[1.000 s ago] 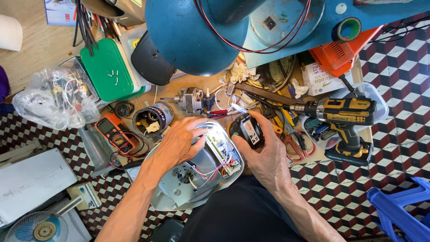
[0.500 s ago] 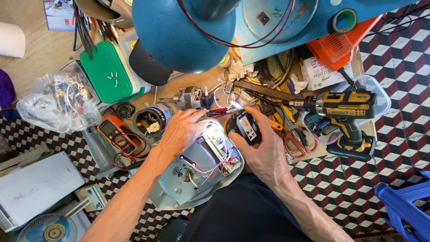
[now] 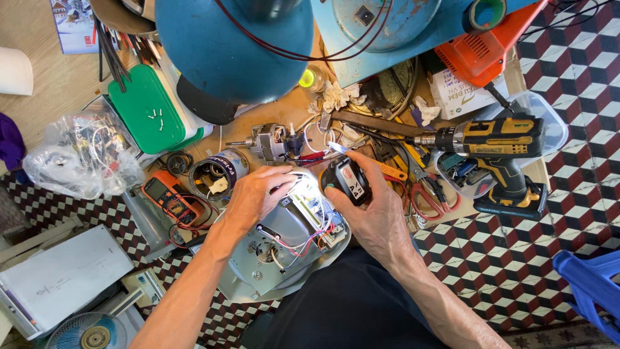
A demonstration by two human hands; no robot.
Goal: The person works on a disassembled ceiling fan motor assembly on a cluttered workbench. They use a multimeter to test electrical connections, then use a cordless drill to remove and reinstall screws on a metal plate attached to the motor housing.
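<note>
A round grey appliance base [image 3: 271, 255] lies open on my lap, showing a motor and red, white and black wires. My left hand [image 3: 255, 194] rests on its upper rim, fingers curled near the lit white part. My right hand [image 3: 374, 210] grips a small black flashlight-like device [image 3: 347, 182] and holds it just right of the base's top edge, lighting the wiring.
An orange multimeter [image 3: 169, 199] and a tape roll [image 3: 218, 173] lie left of the base. A yellow-black cordless drill [image 3: 500, 155], red-handled pliers [image 3: 423, 200], a small motor [image 3: 270, 142], a green-lidded box [image 3: 147, 108], a bag of parts [image 3: 81, 155] and a blue stool [image 3: 591, 291] surround me.
The view has shifted slightly. Both hands stay on the appliance base and black device, with the light now brighter on the wiring.
</note>
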